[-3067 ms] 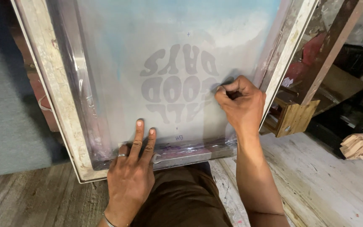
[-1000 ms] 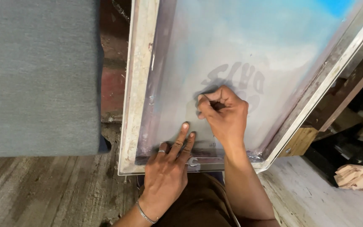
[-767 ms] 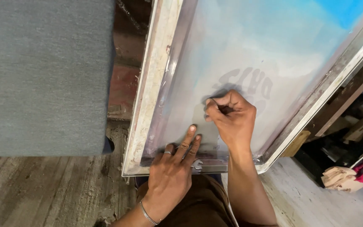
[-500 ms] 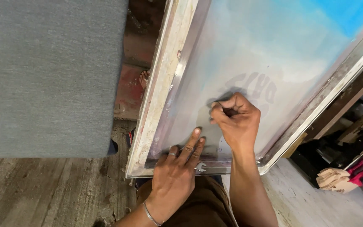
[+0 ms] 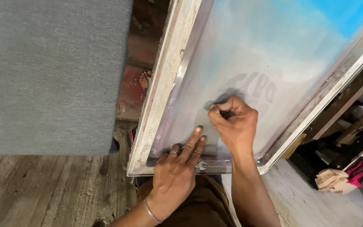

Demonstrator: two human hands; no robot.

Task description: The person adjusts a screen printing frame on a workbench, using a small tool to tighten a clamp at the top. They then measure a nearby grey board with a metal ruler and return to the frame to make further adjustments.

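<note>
Your left hand (image 5: 175,176) flat, fingers spread open on printing screen (image 5: 248,63) near edge, right hand (image 5: 234,122) fingers curled shut, pressing the mesh, grey felt panel (image 5: 51,71) far left.

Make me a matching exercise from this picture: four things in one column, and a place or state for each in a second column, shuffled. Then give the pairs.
Things
1. left hand
2. right hand
3. grey fabric panel
4. printing screen frame

Places or states
A. fills the upper left of the view
B. closed in a fist on the mesh, over the faint design
C. pale and worn, runs around the mesh
D. two fingers stretched flat on the mesh near the bottom edge, ring on one finger

Pairs: 1-D, 2-B, 3-A, 4-C
</note>
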